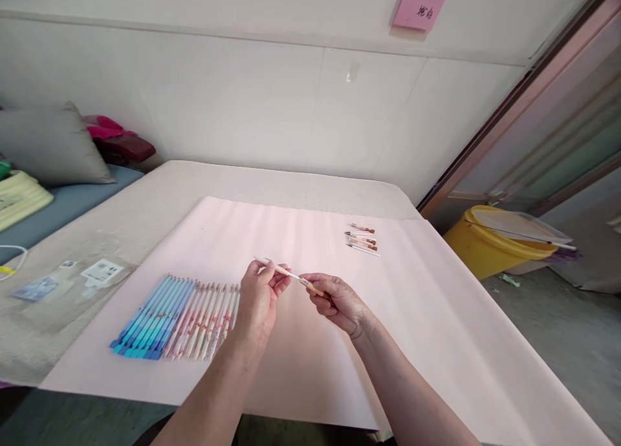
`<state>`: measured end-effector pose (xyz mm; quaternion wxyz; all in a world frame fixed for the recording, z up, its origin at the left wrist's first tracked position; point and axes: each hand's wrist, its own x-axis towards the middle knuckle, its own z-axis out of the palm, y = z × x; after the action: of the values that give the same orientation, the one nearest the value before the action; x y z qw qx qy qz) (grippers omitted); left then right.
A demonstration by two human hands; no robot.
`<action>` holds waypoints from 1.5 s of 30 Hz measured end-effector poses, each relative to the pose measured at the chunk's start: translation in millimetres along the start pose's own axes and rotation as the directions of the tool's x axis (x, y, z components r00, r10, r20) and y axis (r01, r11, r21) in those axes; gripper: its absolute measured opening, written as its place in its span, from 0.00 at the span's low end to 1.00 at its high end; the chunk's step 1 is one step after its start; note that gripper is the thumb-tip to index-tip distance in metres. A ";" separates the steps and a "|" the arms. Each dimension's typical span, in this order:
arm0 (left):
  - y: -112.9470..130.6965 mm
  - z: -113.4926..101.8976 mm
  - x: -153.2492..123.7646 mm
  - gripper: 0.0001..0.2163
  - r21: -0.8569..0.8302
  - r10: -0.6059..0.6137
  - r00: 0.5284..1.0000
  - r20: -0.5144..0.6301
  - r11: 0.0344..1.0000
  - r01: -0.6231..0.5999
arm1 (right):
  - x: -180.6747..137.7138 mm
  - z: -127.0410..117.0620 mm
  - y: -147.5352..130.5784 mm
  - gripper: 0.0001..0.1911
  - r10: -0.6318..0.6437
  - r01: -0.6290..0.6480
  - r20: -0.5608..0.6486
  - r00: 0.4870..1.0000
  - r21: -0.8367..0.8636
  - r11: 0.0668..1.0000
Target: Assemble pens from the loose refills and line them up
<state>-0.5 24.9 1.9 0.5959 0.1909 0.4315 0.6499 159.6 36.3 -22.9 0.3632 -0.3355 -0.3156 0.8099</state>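
Over the pink sheet (301, 342), both hands hold the parts of one pen. My left hand (259, 298) pinches its pale front barrel (281, 269), whose white end points up to the left. My right hand (342, 302) grips the brown rear barrel (313, 286), which carries a small dark-printed mark. A thin white refill (294, 276) shows between the two parts. Left of my left hand lie neat rows of blue pens (150, 320) and of white and pink patterned pens (201, 317). Several loose brown and white pen parts (363, 240) lie farther back, on the right.
A clear plastic bag (68, 284) with a white label lies on the cream cover at left. Behind it are a grey cushion (53, 145) and a folded yellow item (22, 197). A yellow bin (499, 239) stands beyond the right edge. The wall (242, 103) bounds the back.
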 end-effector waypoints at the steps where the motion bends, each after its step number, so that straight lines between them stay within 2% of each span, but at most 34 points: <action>1: -0.1 1.5 -1.5 0.06 0.022 0.012 1.000 0.008 1.000 -0.012 | 0.8 -0.5 1.3 0.14 0.001 -0.001 0.001 1.000 0.022 1.000; 7: 2.2 9.3 -15.6 0.08 0.211 0.192 0.972 0.133 0.953 -0.217 | 9.3 -4.3 16.0 0.09 0.028 -0.034 0.025 0.999 0.261 0.965; 11: 3.4 12.5 -21.9 0.09 0.312 0.251 0.950 0.188 0.902 -0.300 | 10.7 -4.5 20.8 0.06 0.003 -0.021 0.055 0.998 0.322 0.946; 17: -0.2 12.2 -18.2 0.09 0.260 0.237 0.961 0.142 0.928 -0.267 | 9.5 -3.2 19.8 0.07 -0.018 -0.007 0.065 0.998 0.360 0.933; 25: 3.1 12.1 -19.1 0.09 0.233 0.303 0.945 0.125 0.917 -0.325 | 9.6 -5.8 18.8 0.08 -0.014 0.002 0.032 0.999 0.357 0.934; 36: -8.7 14.9 -24.3 0.08 0.367 0.253 0.944 0.211 0.875 -0.317 | 10.0 -0.5 18.4 0.07 -0.017 0.015 0.005 1.000 0.334 0.943; 41: -12.7 12.3 -23.4 0.07 0.477 0.277 0.942 0.189 0.813 -0.335 | 8.2 6.1 17.8 0.07 -0.045 0.057 -0.046 0.998 0.331 0.942; 45: -15.3 10.2 -19.3 0.08 0.429 0.227 0.954 0.196 0.855 -0.291 | 2.9 14.6 14.1 0.05 -0.059 0.078 -0.073 0.996 0.303 0.950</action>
<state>20.8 8.9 0.5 0.4704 0.4254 0.4987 0.5909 141.6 27.2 -26.0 0.4483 -0.2894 -0.1864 0.8249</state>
